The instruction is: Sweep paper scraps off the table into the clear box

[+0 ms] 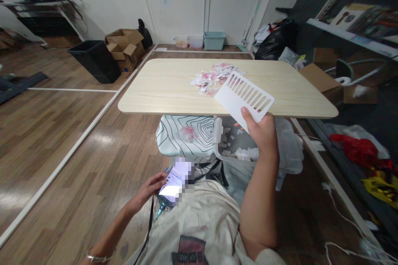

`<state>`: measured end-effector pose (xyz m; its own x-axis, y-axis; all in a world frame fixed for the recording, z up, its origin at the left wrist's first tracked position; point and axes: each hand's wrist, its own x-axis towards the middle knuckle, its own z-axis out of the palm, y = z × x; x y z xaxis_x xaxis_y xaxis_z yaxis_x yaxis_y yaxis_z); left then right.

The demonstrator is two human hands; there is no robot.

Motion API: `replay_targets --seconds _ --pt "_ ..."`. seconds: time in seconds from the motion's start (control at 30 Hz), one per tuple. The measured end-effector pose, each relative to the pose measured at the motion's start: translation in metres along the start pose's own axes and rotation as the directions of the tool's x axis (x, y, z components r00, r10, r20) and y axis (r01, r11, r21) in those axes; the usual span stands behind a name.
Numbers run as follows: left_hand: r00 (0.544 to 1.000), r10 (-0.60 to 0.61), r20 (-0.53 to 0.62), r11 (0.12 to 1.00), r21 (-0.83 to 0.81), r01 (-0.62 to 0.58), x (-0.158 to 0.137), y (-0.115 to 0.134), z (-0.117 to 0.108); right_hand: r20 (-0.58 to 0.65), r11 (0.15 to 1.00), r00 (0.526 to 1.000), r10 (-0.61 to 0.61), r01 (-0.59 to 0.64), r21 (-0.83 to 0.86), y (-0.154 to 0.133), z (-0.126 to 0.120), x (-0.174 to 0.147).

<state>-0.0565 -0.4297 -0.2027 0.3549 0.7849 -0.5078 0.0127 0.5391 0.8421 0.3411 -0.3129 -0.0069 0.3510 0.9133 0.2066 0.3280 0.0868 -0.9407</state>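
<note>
My right hand (pixel 263 130) grips a white plastic scraper (pixel 234 101) with a row of long slots, thumb on its upper face. The scraper is held up over the near edge of the table, tilted. Behind it, a pile of white and pink paper scraps (pixel 207 78) lies on the pale wood table (pixel 155 87). My left hand (pixel 154 184) has its fingers over the left edge of a lit phone (pixel 174 184) at my lap; its thumb is hidden. A cable is plugged into the phone's lower end.
Below the table's near edge, a clear plastic bin (pixel 287 145) holds paper scraps. Beside it is a white cushion with black lines (pixel 171 134). A black bin (pixel 99 62) and cardboard boxes (pixel 126 47) stand at left. Another open box (pixel 323 74) is at right.
</note>
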Motion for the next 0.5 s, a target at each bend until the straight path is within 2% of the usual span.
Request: replay_targets --seconds 0.1,0.17,0.33,0.5 --pt "0.999 0.007 -0.049 1.000 0.027 -0.005 0.002 0.000 0.003 -0.004 1.000 1.000 -0.001 0.001 0.008 0.000 0.000 0.000" --pt "0.999 0.020 -0.036 0.998 0.060 -0.018 0.001 0.003 0.003 -0.002 1.000 1.000 -0.005 0.005 0.007 0.001 0.000 0.001" --pt "0.991 0.088 0.100 0.992 0.081 -0.096 -0.002 0.010 -0.002 0.000 1.000 1.000 -0.009 0.009 0.009 0.002 0.001 0.001" --pt "0.986 0.056 0.159 0.997 0.050 -0.065 -0.003 0.008 -0.007 -0.008 1.000 1.000 -0.009 0.009 0.027 0.001 0.002 0.001"
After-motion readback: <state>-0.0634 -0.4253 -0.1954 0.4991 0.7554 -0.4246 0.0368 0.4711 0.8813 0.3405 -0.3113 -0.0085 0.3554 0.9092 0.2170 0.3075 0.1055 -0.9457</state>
